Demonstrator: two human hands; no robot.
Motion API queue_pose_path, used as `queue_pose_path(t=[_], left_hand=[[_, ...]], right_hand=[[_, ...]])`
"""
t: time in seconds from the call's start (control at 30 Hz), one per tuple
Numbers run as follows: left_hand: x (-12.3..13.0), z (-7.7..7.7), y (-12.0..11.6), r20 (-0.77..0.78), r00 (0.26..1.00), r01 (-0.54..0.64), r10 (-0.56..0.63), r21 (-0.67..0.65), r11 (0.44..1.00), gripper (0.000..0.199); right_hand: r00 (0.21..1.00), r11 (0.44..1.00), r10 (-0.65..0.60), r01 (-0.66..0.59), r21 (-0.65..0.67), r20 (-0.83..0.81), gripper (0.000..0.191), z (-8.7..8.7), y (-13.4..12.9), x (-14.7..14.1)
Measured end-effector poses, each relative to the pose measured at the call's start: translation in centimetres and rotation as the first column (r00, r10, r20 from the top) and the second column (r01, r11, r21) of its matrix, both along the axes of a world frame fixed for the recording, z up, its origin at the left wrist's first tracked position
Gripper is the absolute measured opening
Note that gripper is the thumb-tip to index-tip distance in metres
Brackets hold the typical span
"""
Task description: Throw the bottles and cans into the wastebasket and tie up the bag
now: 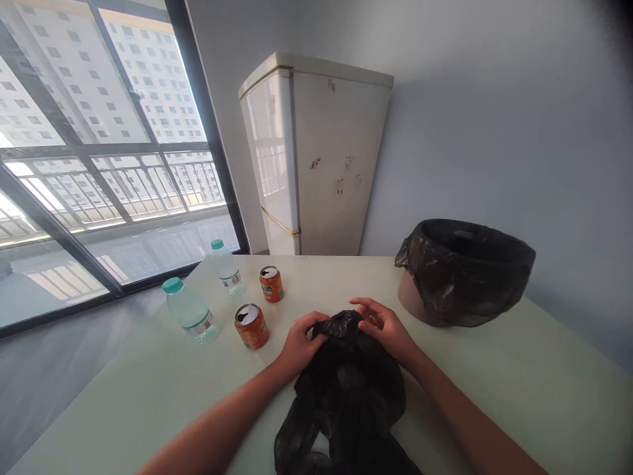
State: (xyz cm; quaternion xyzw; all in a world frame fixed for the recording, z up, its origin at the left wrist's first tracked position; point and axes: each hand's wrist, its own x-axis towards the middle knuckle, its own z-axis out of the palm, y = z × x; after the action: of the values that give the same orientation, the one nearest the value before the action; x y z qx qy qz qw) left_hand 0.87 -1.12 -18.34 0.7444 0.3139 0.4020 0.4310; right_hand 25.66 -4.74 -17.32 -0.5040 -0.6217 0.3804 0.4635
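Observation:
A black plastic bag [351, 389] lies bunched on the pale table at the bottom centre, its gathered top pointing away from me. My left hand [302, 340] pinches the left side of that top between thumb and fingers. On the other side, my right hand [383, 326] rests against the bag's edge with its fingers apart and curved. Two orange cans, one nearer [252, 328] and one farther [271, 285], stand upright with opened tops to the left of my hands. What the bag holds, if anything, is hidden.
Two clear bottles with green caps, one nearer [192, 313] and one farther [228, 269], stand left of the cans. A bin [413, 298] lined with a black bag stands at the right. Behind the table [123, 409] are a white fridge [336, 165] and a window.

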Motion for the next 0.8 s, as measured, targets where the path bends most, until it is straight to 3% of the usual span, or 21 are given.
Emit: queue_pose_path(t=[0.17, 0.33, 0.43, 0.53, 0.7, 0.8], left_hand=[[0.2, 0.0, -0.4, 0.074, 0.997, 0.017, -0.025, 0.104, 0.994, 0.017], [0.4, 0.3, -0.6, 0.109, 0.994, 0.006, -0.021, 0.132, 0.991, 0.025], [0.4, 0.3, -0.7, 0.098, 0.995, 0.013, -0.024, 0.120, 0.993, 0.022], [0.2, 0.3, -0.9, 0.067, 0.995, 0.065, -0.070, 0.069, 0.996, 0.024], [-0.1, 0.6, -1.5, 0.077, 0.958, 0.280, -0.278, -0.023, 0.960, 0.062], [0.3, 0.9, -1.9, 0.085, 0.954, 0.290, -0.287, -0.031, 0.956, 0.085]], right_hand=[[0.981, 0.997, 0.066, -0.070, 0.014, 0.184, 0.022, 0.2, -0.7, -2.1], [0.960, 0.959, -0.067, -0.012, 0.282, 0.271, 0.040, 1.1, -1.8, -2.8], [0.946, 0.929, -0.055, -0.070, 0.364, 0.321, 0.030, 1.2, -1.8, -2.8], [0.941, 0.933, -0.030, -0.094, 0.347, 0.337, 0.018, 1.1, -1.5, -2.9], [0.959, 0.925, -0.073, -0.037, 0.379, 0.273, 0.013, 0.8, -1.3, -3.3], [0.965, 0.887, 0.000, -0.122, 0.446, 0.263, 0.014, 0.6, -1.6, -4.1]])
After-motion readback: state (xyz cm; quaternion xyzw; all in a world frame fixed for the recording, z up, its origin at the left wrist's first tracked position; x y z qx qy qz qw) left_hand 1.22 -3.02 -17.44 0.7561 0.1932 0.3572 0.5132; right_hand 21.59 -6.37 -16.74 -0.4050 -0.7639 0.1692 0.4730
